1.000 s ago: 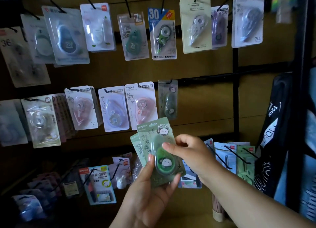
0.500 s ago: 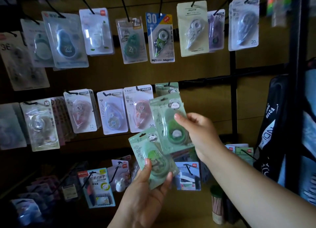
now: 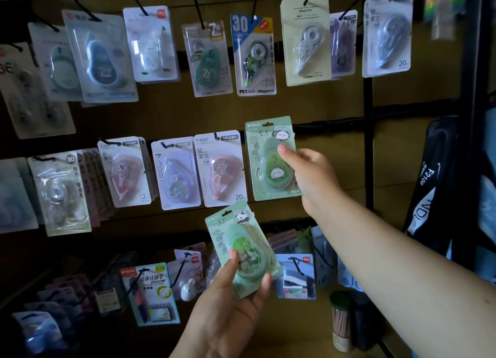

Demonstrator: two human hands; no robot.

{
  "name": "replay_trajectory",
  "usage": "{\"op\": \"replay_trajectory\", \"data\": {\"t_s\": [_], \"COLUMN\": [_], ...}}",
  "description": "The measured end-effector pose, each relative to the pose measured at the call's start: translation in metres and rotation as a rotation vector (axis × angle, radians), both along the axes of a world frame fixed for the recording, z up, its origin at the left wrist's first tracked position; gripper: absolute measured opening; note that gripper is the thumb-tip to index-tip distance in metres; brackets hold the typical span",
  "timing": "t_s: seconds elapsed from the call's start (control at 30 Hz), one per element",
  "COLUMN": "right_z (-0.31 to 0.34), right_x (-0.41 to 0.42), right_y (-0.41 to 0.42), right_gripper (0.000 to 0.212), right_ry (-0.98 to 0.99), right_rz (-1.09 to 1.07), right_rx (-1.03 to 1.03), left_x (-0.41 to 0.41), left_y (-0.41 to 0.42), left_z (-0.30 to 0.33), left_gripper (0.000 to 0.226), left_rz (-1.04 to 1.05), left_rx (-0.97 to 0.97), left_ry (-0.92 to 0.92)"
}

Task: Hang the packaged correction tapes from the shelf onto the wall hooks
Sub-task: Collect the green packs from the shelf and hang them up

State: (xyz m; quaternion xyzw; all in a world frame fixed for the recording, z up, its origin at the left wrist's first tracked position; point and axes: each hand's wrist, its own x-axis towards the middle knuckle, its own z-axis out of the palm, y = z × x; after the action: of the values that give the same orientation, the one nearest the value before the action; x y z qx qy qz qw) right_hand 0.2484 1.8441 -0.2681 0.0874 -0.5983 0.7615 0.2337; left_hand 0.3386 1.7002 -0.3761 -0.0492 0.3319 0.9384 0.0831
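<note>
1. Handling the packaged correction tapes calls for a light touch: each appears to be a thin card with a clear plastic blister, judged light, fairly stiff and smooth-faced, liable to bend at the punched hang hole.
2. Take hold low on the pack, at the blister or side edge, leaving the hole at the top free for the hook.
3. Right hand (image 3: pixel 308 175): arm extended forward and up; thumb on the blister front, fingers behind, grip pinching the upper green pack (image 3: pixel 272 159) held against the middle row, just beside the pink pack (image 3: pixel 221 169). Whether its hole is already on the hook cannot be told.
4. Left hand (image 3: pixel 230 306): held lower, palm up; grip grasping the second green pack (image 3: pixel 241 247), tilted, below the middle row.
</note>
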Motion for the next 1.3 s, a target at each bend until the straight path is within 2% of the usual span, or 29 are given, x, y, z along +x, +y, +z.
{"op": "replay_trajectory", "data": {"t_s": [0.27,0.4,0.5,0.57,0.63,0.77,0.83,0.93,1.03,1.17,1.3], "right_z": [-0.003,0.003,0.002,-0.002,-0.008,-0.027,-0.038,-0.053,-0.064,-0.062,-0.055], "right_x": [-0.013,-0.031,-0.040,-0.044,-0.045,-0.027,-0.010,0.017,0.035,0.049,0.055], "right_y": [-0.002,-0.005,-0.006,-0.006,-0.005,-0.001,-0.002,-0.009,-0.014,-0.012,-0.006], "right_gripper": [0.022,0.037,0.036,0.045,0.050,0.047,0.043,0.051,0.049,0.021,0.016], "right_ry": [-0.086,-0.145,-0.188,-0.225,-0.253,-0.223,-0.213,-0.271,-0.224,-0.193,-0.166], "right_rz": [-0.058,-0.098,-0.107,-0.121,-0.151,-0.287,-0.177,0.080,0.223,0.311,0.274], "right_rx": [0.051,0.104,0.164,0.202,0.234,0.321,0.352,0.437,0.460,0.415,0.383], "left_x": [-0.005,-0.009,-0.011,-0.011,-0.011,-0.012,-0.011,-0.010,-0.009,-0.007,-0.005], "left_y": [-0.005,-0.007,-0.008,-0.008,-0.008,-0.009,-0.007,-0.003,0.002,0.008,0.011], "left_z": [0.000,0.000,0.003,0.005,0.007,0.010,0.013,0.016,0.021,0.027,0.032], "left_gripper": [0.046,0.044,0.051,0.054,0.053,0.043,0.042,0.038,0.038,0.036,0.032], "left_rz": [-0.030,-0.016,-0.007,-0.004,0.000,0.013,0.012,0.012,-0.001,-0.002,-0.027], "left_rx": [0.025,0.022,0.018,0.019,0.025,0.024,0.012,0.004,-0.018,-0.059,-0.116], "left_ry": [0.008,-0.003,-0.010,-0.005,0.011,0.031,0.035,0.044,0.051,0.058,0.100]}}
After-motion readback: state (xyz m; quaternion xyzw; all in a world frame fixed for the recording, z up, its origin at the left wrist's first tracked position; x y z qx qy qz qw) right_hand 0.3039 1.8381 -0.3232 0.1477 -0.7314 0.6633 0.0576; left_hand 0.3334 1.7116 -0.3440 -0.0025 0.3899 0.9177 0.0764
